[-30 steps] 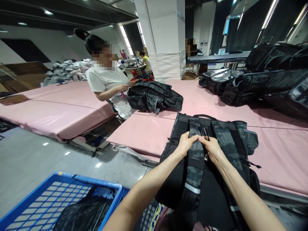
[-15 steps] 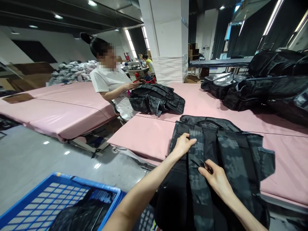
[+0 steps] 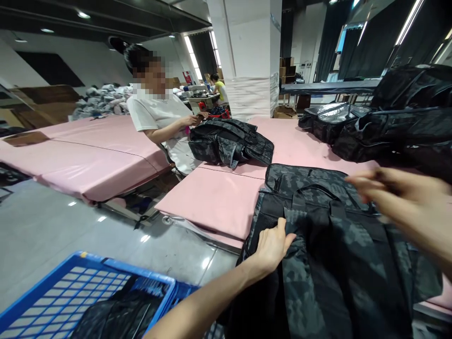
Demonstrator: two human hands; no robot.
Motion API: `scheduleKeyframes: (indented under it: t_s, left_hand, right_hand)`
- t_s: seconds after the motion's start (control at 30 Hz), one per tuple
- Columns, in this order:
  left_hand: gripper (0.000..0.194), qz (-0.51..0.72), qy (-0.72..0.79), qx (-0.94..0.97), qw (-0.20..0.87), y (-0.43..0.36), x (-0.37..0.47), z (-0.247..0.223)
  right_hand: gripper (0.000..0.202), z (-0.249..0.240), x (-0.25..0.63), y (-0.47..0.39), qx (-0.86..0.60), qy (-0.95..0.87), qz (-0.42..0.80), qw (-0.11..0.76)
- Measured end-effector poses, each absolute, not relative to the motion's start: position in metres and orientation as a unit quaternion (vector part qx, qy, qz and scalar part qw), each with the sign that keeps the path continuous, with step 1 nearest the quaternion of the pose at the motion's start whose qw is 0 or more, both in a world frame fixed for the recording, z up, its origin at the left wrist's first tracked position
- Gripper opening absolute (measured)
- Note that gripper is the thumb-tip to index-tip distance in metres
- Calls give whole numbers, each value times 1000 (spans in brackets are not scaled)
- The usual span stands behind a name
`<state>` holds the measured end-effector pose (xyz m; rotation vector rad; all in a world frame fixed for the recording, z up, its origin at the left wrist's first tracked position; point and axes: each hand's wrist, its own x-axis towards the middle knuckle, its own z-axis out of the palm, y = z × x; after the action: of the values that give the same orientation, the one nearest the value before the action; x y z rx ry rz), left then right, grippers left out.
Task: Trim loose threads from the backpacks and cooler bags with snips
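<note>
A black and grey camouflage backpack [image 3: 363,245] lies in front of me with its straps up and its top flap spread towards the far side. My left hand [image 3: 273,247] is closed on the left shoulder strap [image 3: 300,278], just below its upper end. To the right, my right hand [image 3: 399,193] is raised over the bag's upper right part and smeared by motion. Its fingers are curled around a small dark tool [image 3: 379,174], too blurred to name exactly. The carry handle [image 3: 316,188] arches between the two hands.
Across the pink-covered table [image 3: 215,197], a co-worker in a white shirt [image 3: 158,113] handles another camouflage backpack [image 3: 231,143]. More dark bags [image 3: 384,132] are heaped at the right. A blue crate [image 3: 106,266] holding dark bags stands at lower left.
My right hand has left the strap and moved up and right. My left hand is slightly lower, still on the strap. The backpack sits nearer, and its top flap shows more.
</note>
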<state>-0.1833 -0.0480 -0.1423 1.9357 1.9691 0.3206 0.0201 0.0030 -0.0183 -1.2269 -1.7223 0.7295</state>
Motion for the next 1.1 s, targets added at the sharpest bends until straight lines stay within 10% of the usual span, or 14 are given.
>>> scheduleKeyframes:
  t_s: [0.17, 0.67, 1.1]
  left_hand:
    - [36, 100, 689, 702, 153, -44, -196, -132]
    - [12, 14, 327, 944, -39, 102, -236, -112]
    - [25, 33, 406, 907, -106, 70, -233, -118]
  right_hand:
    - [41, -100, -39, 32, -581, -768, 172, 207]
    - [38, -143, -40, 34, -610, -745, 189, 190]
    - [35, -109, -44, 57, -628, -760, 115, 123]
